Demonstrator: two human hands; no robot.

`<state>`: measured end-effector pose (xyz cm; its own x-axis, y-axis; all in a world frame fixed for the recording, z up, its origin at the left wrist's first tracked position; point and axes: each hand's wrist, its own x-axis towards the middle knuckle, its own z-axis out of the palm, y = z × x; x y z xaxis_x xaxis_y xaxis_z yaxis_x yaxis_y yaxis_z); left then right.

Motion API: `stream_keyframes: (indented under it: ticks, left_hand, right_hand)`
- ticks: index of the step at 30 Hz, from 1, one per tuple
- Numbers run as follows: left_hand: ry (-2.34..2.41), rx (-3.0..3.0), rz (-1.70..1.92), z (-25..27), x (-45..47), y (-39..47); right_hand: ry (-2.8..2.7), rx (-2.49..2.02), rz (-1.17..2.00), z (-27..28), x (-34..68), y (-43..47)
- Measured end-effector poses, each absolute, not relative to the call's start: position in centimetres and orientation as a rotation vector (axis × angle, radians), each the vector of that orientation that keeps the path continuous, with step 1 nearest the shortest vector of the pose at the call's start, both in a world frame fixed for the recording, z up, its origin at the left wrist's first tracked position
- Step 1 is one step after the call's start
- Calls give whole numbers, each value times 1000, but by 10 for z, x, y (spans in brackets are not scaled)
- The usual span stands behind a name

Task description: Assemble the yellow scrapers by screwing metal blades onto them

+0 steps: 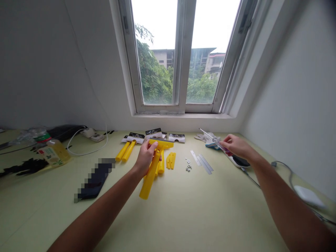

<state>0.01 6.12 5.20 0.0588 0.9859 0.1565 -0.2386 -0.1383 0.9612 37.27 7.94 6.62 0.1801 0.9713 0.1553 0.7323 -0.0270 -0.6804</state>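
My left hand (146, 156) is closed around the head of a yellow scraper (149, 178), whose handle slants down toward me. Under it on the table are more yellow handles (161, 164), partly hidden. My right hand (234, 146) grips a screwdriver (214, 139) by its handle, the shaft pointing up and left, apart from the scraper. Between the hands lie small yellow plates (171, 160), a scatter of small screws and nuts (188, 166), and several flat metal blades (205, 164).
At the back sit yellow scrapers (126, 151), black-and-white card packages (176, 138) and a work glove (210, 140). A dark pixelated phone-like slab (97, 178) and a bottle of yellow liquid (56, 154) are left. Cables, a computer mouse (240, 161) and a white box (309, 196) are right.
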Motion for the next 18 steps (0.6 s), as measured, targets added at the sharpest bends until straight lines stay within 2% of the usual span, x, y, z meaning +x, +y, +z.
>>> stream_keyframes:
  ticks: [4,8,10,13,16,18]
  left_hand:
    - [874,1138,1271,48,6,57]
    - [864,1110,1232,46,7,53]
    - [858,1102,1224,46,7,52]
    - [857,1083,1218,45,7,52]
    - [855,1064,1203,41,9,52]
    - [851,1054,1183,38,11,51]
  right_hand:
    - [-1783,-2230,759,50,376,83]
    - [-1907,-2422,894,40,378,78]
    - [-1945,-2447,835,40,377,77]
    - [-2029,-2403,556,45,361,77]
    - [-2144,-2178,285,45,324,78]
    - [-2255,-1987,232,38,294,81]
